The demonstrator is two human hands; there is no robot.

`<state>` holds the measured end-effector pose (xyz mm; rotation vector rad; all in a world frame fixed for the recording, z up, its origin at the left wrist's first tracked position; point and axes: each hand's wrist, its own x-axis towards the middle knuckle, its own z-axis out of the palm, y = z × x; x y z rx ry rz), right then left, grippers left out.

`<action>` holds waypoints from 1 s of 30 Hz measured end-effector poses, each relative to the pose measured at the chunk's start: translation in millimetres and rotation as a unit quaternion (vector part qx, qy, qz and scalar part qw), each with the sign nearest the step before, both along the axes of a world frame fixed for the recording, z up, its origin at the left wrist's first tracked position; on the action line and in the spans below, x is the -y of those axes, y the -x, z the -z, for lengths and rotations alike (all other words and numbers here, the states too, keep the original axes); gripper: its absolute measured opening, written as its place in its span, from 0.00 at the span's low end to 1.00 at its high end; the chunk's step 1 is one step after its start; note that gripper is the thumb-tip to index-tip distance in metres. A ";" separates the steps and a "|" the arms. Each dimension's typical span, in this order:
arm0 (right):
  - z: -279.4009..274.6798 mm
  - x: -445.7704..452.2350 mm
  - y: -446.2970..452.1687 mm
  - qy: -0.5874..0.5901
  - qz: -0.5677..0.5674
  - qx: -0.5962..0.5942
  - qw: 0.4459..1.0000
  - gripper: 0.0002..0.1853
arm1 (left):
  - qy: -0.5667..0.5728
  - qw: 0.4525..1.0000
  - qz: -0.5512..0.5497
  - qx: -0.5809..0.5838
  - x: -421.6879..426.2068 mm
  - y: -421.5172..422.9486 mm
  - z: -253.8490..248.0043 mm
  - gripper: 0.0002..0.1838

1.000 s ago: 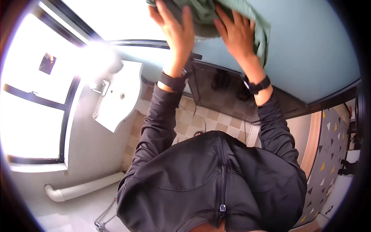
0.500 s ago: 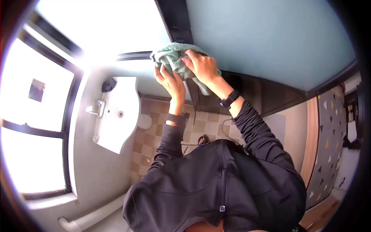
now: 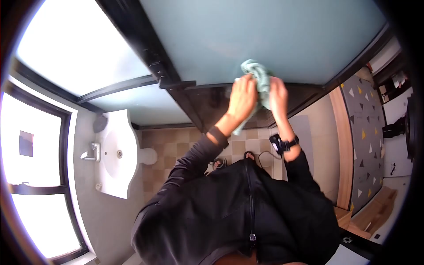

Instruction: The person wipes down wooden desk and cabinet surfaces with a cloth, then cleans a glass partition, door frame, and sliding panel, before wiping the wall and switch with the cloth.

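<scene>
A pale green cloth is bunched between my two hands in front of the door's frosted panel. One end of it hangs down below my left hand. My left hand is closed on the cloth from the left, knuckles towards me. On the other side, my right hand presses against the same cloth, its fingers slightly smeared by motion. The cloth is close to the dark crossbar under the panel; whether it touches the door I cannot tell.
A white sink with a chrome tap is on the left, by the bright window. A black latch sits on the door frame. Checkered tiles cover the floor. A grey patterned mat is on the right.
Both hands have moved right with the cloth, from near the dark frame post to the panel's lower part. My hands have come together around it, and the view has shifted right.
</scene>
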<state>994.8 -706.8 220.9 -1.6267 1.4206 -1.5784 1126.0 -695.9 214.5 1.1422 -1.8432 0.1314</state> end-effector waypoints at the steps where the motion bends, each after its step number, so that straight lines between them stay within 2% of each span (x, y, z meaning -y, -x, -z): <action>1: -12.7 -8.9 22.8 0.023 0.047 0.039 0.998 0.15 | 0.059 0.997 0.036 -0.024 -2.7 22.6 -0.7 0.19; 3: -47.9 -25.1 51.2 0.142 0.152 0.115 0.971 0.17 | 0.054 0.984 0.133 -0.106 -15.2 62.2 -22.8 0.29; 5: -70.9 -28.0 68.1 0.224 0.138 0.076 0.962 0.18 | 0.091 0.961 0.177 -0.192 -23.0 90.4 -46.3 0.34; 7: -82.5 -19.0 68.5 0.271 0.132 -0.138 0.943 0.16 | 0.123 0.954 0.164 -0.221 -20.1 98.2 -54.9 0.35; 8: -66.9 0.2 66.7 0.252 0.106 -0.156 0.949 0.16 | 0.120 0.959 0.133 -0.220 -18.6 90.8 -52.2 0.35; 9: -47.4 12.8 60.4 0.244 0.089 -0.235 0.937 0.17 | 0.116 0.964 0.102 -0.218 -16.0 78.3 -47.3 0.36; 10: -28.0 25.3 54.1 0.240 0.070 -0.311 0.917 0.19 | 0.128 0.970 0.054 -0.197 -7.9 64.5 -30.2 0.36; 11: -9.6 29.2 39.6 0.244 0.060 -0.442 0.861 0.21 | 0.123 0.975 0.009 -0.186 -6.9 49.0 -16.5 0.36; 13: 44.0 43.3 6.9 0.164 -0.061 -0.453 0.874 0.22 | 0.040 0.978 -0.088 -0.183 -13.3 19.2 15.1 0.32; 14: 63.9 46.1 -10.5 0.164 -0.134 -0.442 0.872 0.21 | 0.010 0.976 -0.130 -0.175 -18.4 4.7 28.2 0.31; 15: 78.7 50.2 -30.6 0.165 -0.202 -0.428 0.865 0.20 | 0.038 0.976 -0.166 -0.139 -19.1 -11.7 46.3 0.31; 16: 93.2 54.7 -57.5 0.214 -0.269 -0.358 0.868 0.20 | 0.023 0.972 -0.201 -0.115 -27.5 -28.6 50.2 0.31; 17: 101.6 54.2 -87.3 0.259 -0.332 -0.282 0.862 0.19 | 0.015 0.961 -0.260 -0.096 -32.4 -45.9 54.9 0.31; 19: 87.8 44.3 -140.0 0.186 -0.431 -0.245 0.848 0.18 | 0.006 0.927 -0.353 -0.127 -34.7 -73.7 60.8 0.25; 20: 96.5 41.8 -176.0 0.247 -0.409 -0.181 0.860 0.18 | -0.004 0.921 -0.371 -0.123 -32.8 -88.4 64.2 0.24; 22: 108.8 37.2 -198.4 0.310 -0.355 -0.161 0.867 0.18 | -0.033 0.908 -0.405 -0.104 -29.9 -105.5 63.7 0.22; 24: 107.0 35.6 -196.7 0.334 -0.288 -0.240 0.865 0.17 | -0.056 0.913 -0.394 -0.087 -22.9 -111.4 63.9 0.22; 25: 108.4 41.2 -187.8 0.333 -0.284 -0.242 0.866 0.17 | -0.057 0.915 -0.389 -0.087 -14.9 -105.1 68.3 0.22; 27: 115.3 48.6 -156.1 0.186 -0.415 -0.188 0.870 0.20 | -0.026 0.925 -0.361 -0.117 -4.0 -81.7 81.3 0.23; 29: 127.4 60.5 -117.4 0.271 -0.367 -0.189 0.869 0.20 | -0.027 0.933 -0.344 -0.096 -1.2 -39.8 81.3 0.26; 30: 129.0 65.9 -92.1 0.288 -0.340 -0.228 0.866 0.20 | -0.047 0.939 -0.326 -0.094 0.3 -18.7 82.3 0.27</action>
